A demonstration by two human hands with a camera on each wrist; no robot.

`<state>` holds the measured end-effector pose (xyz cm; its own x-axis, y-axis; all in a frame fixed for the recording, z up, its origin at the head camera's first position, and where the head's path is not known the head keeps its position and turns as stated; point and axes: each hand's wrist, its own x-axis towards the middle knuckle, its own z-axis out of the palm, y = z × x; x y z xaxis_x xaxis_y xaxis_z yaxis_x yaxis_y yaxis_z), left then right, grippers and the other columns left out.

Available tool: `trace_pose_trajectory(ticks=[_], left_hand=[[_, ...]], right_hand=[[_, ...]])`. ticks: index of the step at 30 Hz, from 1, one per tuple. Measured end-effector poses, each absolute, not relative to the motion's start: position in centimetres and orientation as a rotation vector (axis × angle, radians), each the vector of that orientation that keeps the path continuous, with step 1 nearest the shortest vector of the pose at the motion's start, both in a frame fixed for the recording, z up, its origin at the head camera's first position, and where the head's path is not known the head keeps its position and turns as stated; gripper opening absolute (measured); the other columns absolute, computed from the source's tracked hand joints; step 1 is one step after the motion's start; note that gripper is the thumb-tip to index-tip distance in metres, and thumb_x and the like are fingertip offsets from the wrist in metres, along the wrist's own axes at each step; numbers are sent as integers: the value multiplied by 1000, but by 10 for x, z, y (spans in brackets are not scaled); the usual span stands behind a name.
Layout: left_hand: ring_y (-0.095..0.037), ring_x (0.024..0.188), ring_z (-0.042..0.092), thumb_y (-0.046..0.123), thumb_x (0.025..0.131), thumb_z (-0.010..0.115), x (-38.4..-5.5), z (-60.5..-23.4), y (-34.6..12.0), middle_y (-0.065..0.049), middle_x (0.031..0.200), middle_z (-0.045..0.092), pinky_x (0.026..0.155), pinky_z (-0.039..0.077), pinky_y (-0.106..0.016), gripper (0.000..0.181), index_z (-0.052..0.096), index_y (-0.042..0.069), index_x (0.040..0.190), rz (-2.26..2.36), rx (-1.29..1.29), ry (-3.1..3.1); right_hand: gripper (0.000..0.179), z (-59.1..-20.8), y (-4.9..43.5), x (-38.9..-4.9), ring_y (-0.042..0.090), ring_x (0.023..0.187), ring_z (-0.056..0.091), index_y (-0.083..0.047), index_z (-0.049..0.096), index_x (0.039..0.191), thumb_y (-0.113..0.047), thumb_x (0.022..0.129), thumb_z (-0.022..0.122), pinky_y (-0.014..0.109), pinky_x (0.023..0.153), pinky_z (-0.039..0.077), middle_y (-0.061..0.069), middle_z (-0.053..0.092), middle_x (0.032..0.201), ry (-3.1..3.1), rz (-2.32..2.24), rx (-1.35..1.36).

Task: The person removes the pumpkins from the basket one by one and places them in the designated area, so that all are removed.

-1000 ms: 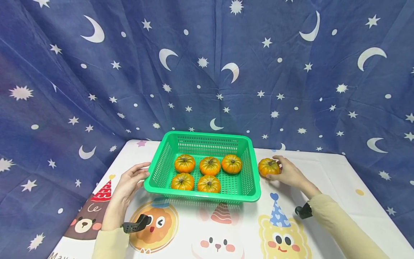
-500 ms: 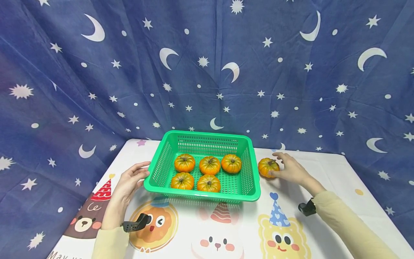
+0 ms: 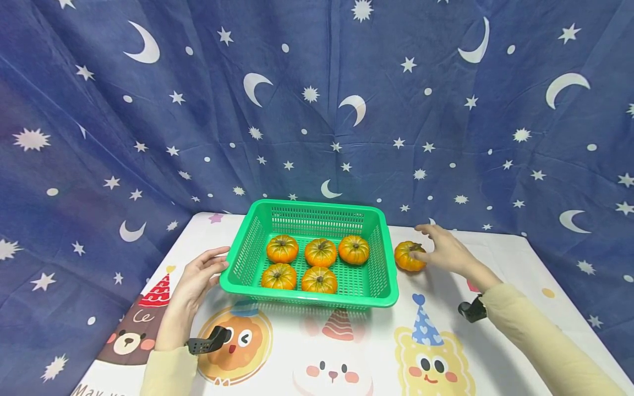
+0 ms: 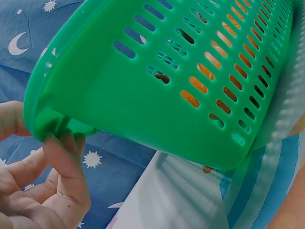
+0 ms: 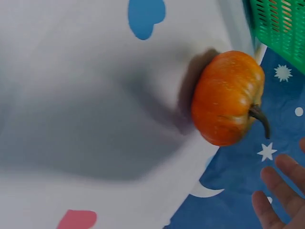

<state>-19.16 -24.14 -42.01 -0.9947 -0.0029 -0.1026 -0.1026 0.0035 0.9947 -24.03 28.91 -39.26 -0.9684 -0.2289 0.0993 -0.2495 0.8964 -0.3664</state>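
A green plastic basket (image 3: 309,298) with slotted walls stands on the table, several small orange pumpkins (image 3: 320,253) lying inside it. At its left end, my left hand (image 3: 194,280) pinches the rim; the left wrist view shows fingers (image 4: 66,160) on the rim's edge. One more pumpkin (image 3: 408,257) sits on the tablecloth just right of the basket. My right hand (image 3: 448,252) hovers at that pumpkin's right side, thumb and fingers spread and holding nothing. In the right wrist view a gap separates the fingers from this pumpkin (image 5: 228,98), whose dark stem points toward them.
The table wears a white cloth (image 3: 381,341) printed with cartoon faces and party hats. Directly behind its far edge hangs a dark blue curtain (image 3: 297,110) with moons and stars. A small black camera is strapped to each wrist.
My right hand has let go of the outside pumpkin and drawn up and slightly right, its fingers spreading. The left hand and the basket have stayed in place.
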Motion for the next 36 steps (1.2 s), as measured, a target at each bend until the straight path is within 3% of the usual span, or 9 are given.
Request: trace_pose_trajectory(ticks=[11,20,30,36], left_hand=[[0,88,60,9,92,60,-192,-420,-241,14,93,61,75,52,-20,43,50,4,133,2158,-132,2173],[0,87,60,8,92,60,-192,-420,-242,14,91,62,75,52,-20,35,56,10,127,2186,-123,2148],[1,86,60,7,91,60,-192,-419,-241,14,90,62,75,52,-20,38,54,7,129,2183,-125,2153],[0,86,60,7,91,60,-192,-420,-242,14,91,62,75,52,-20,36,55,9,127,2187,-122,2148]], right_hand=[[64,-375,277,-241,41,119,49,-8,48,135,-33,81,73,62,94,41,19,55,128,-2997,533,436],[66,-360,258,-240,40,125,46,-9,48,137,-36,82,73,62,98,41,18,52,136,-3004,522,488],[64,-347,240,-245,39,123,50,-10,51,135,-36,80,74,58,99,42,16,55,135,-2982,447,601],[66,-343,229,-247,46,135,37,-11,51,136,-37,79,74,67,103,33,18,51,140,-3003,411,642]])
